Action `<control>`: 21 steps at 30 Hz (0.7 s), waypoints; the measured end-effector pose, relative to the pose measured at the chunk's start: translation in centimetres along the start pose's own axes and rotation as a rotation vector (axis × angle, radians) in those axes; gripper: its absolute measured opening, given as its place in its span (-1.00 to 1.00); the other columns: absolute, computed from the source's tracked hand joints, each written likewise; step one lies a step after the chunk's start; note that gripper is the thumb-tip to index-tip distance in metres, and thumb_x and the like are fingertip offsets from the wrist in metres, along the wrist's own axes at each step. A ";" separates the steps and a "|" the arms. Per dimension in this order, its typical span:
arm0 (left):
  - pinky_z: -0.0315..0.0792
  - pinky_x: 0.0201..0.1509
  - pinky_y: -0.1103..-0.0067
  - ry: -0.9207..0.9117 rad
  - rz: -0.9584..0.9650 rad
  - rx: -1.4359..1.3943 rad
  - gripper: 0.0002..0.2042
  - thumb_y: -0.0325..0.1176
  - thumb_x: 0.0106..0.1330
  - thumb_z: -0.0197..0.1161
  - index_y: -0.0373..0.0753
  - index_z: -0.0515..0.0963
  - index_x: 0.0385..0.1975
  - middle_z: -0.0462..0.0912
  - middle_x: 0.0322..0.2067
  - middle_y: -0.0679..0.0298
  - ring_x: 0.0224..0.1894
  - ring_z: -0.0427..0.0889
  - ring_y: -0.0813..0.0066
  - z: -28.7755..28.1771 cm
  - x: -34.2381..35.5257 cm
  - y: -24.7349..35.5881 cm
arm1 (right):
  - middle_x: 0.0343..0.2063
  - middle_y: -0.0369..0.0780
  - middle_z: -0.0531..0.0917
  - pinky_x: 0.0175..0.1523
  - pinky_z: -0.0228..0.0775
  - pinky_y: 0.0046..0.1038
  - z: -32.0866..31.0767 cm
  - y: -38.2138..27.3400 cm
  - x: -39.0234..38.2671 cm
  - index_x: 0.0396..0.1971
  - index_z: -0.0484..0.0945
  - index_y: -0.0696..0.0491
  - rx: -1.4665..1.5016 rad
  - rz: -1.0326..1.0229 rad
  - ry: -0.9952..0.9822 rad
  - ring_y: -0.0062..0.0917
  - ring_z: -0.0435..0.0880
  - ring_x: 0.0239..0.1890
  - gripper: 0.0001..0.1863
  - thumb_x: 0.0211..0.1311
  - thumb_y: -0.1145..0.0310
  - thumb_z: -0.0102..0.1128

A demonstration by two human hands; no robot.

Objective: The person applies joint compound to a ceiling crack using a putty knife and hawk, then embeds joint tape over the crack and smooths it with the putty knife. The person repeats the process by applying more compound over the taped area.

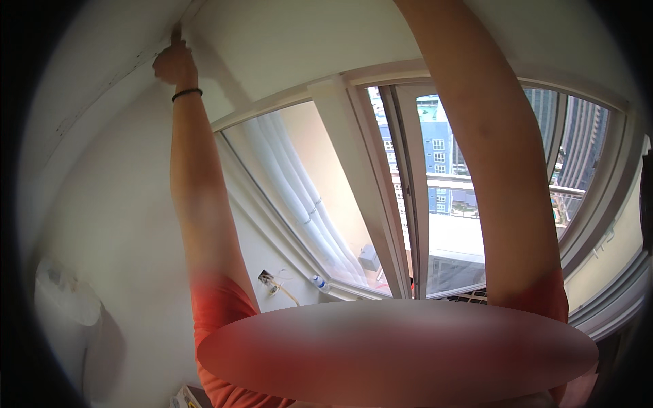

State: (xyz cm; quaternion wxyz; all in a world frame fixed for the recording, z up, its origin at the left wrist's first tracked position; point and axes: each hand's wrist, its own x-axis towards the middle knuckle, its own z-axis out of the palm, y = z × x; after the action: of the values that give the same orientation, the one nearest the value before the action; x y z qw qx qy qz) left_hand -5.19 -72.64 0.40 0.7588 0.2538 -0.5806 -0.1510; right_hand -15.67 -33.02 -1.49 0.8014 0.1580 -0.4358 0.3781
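With left hand (pixel 175 64) curled up at overhead seam (pixel 129 71), can't tell if gripping; can't see right hand. Likely working along seam; next, need steady contact.

We count two arms (pixel 203 170), two red sleeves (pixel 221 298), one of our hands (pixel 178 64) in view — wearing one dark wristband (pixel 187 94). Around us: one wall opening (pixel 264 277), one pale curtain (pixel 292 183), one blue building (pixel 440 146).
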 end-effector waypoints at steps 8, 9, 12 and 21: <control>0.58 -0.21 0.50 0.021 0.208 -0.228 -0.49 0.22 0.27 0.34 -0.17 0.80 -0.52 0.79 -0.55 0.32 -0.48 0.75 0.51 1.7 2.0 -3.1 | -0.35 -0.03 0.73 -0.02 0.50 -0.14 -1.6 2.1 2.0 -0.42 0.72 0.13 0.232 0.030 -0.107 -0.09 0.69 -0.19 -0.59 0.09 0.02 0.46; 0.58 -0.22 0.49 0.018 0.199 -0.260 -0.50 0.21 0.28 0.33 -0.15 0.80 -0.52 0.79 -0.55 0.31 -0.48 0.76 0.49 2.2 1.8 -3.1 | -0.35 -0.03 0.73 -0.02 0.50 -0.13 -1.7 2.3 2.1 -0.43 0.72 0.14 0.199 0.004 -0.098 -0.08 0.69 -0.19 -0.59 0.08 0.02 0.46; 0.58 -0.24 0.46 0.024 0.284 -0.243 -0.48 0.23 0.33 0.27 -0.15 0.80 -0.53 0.78 -0.54 0.28 -0.47 0.76 0.43 4.1 3.8 -5.3 | -0.35 -0.03 0.74 -0.01 0.51 -0.14 -1.9 2.7 2.4 -0.44 0.71 0.17 0.131 -0.038 -0.073 -0.08 0.70 -0.20 -0.57 0.08 0.03 0.48; 0.60 -0.31 0.29 0.191 0.382 0.050 -0.34 0.35 0.39 0.07 -0.14 0.77 -0.56 0.77 -0.54 0.22 -0.45 0.77 0.12 3.8 2.1 -4.5 | -0.35 -0.05 0.77 -0.08 0.53 -0.29 -4.4 4.3 3.4 -0.43 0.75 0.21 0.266 -0.031 -0.158 -0.20 0.75 -0.28 -0.62 0.16 0.12 0.45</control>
State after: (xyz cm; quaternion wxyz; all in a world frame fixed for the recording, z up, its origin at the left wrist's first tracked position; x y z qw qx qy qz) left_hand -7.98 -78.23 0.33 0.8186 0.1711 -0.5472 0.0349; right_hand -15.18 -26.03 -1.48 0.7425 0.2986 -0.4409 0.4063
